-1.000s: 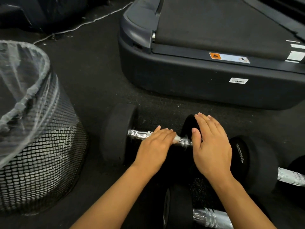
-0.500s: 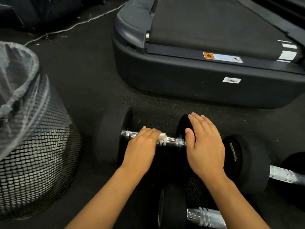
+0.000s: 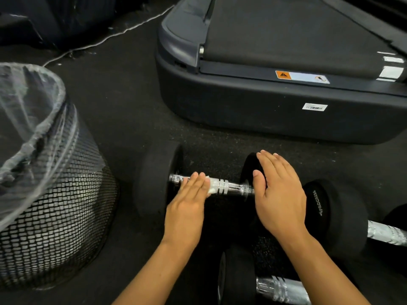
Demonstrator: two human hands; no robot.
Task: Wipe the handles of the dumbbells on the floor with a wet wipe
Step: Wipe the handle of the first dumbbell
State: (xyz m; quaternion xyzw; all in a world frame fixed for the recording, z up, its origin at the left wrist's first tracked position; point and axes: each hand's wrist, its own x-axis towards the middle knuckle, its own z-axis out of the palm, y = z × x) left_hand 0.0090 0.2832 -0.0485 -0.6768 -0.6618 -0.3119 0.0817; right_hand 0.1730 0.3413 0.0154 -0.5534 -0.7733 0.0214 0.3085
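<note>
A black dumbbell (image 3: pixel 157 179) lies on the dark floor with a chrome handle (image 3: pixel 229 187). My left hand (image 3: pixel 187 212) presses a white wet wipe (image 3: pixel 211 187) onto the left part of that handle, fingers wrapped over it. My right hand (image 3: pixel 278 194) rests flat, fingers together, on the dumbbell's right head (image 3: pixel 250 166), which it mostly hides. A second dumbbell (image 3: pixel 339 214) lies to the right, its chrome handle (image 3: pixel 386 233) running off frame. A third dumbbell (image 3: pixel 236 276) lies near the bottom edge with its handle (image 3: pixel 282 289) showing.
A black mesh bin (image 3: pixel 57 227) lined with a clear plastic bag stands at the left. A treadmill's rear end (image 3: pixel 264 111) sits just beyond the dumbbells. A thin white cable (image 3: pixel 105 38) runs across the floor at the back.
My left hand slid the wipe leftward along the handle, from near the right head to the left part. My right hand stayed on the right head.
</note>
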